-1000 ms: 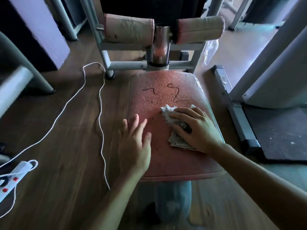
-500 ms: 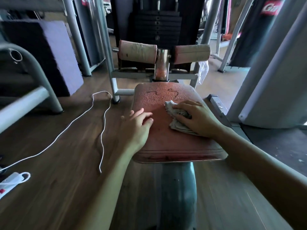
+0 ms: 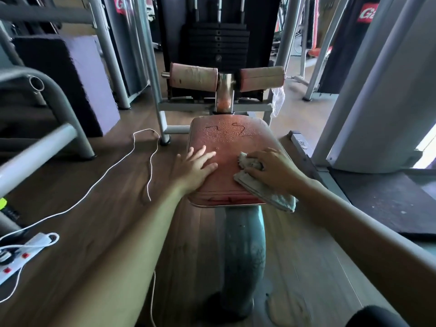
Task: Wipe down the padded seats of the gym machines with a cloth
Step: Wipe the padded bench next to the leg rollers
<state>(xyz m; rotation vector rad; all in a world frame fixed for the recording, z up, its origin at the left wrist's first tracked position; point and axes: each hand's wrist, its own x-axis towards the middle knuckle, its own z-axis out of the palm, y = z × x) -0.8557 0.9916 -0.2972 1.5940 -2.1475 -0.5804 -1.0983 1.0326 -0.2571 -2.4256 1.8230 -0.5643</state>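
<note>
Red-pink vinyl, worn: padded seat (image 3: 226, 147) sits on its post right in front of me, roller pads (image 3: 193, 76) and weight stack (image 3: 218, 41) behind it. Cloth (image 3: 271, 195) lies on the seat's near right part, one end drooping off the near right corner. My right hand (image 3: 276, 172) is on top of it, fingers bent over the bunched front fold, palm pressing down, so it holds the cloth. My left hand (image 3: 195, 172) lies flat and spread on the seat's left edge, holding nothing, just bracing. Droplets (image 3: 221, 132) bead on the far half, and two dark squiggle marks sit there too; that part looks not yet wiped. Handling guess: cloth is light, limp and probably damp, and it will fold or drag if pushed by one edge, so best gripped at the bunch under the palm with the loose end tucked in. Vinyl looks firm with slight give, likely slick where wet, so steady downward pressure matters more than grip strength. Seat itself is fixed and needs no lifting. White cord (image 3: 111, 171) and power strip (image 3: 26, 253) lie on the floor to my left, well apart from the seat.
</note>
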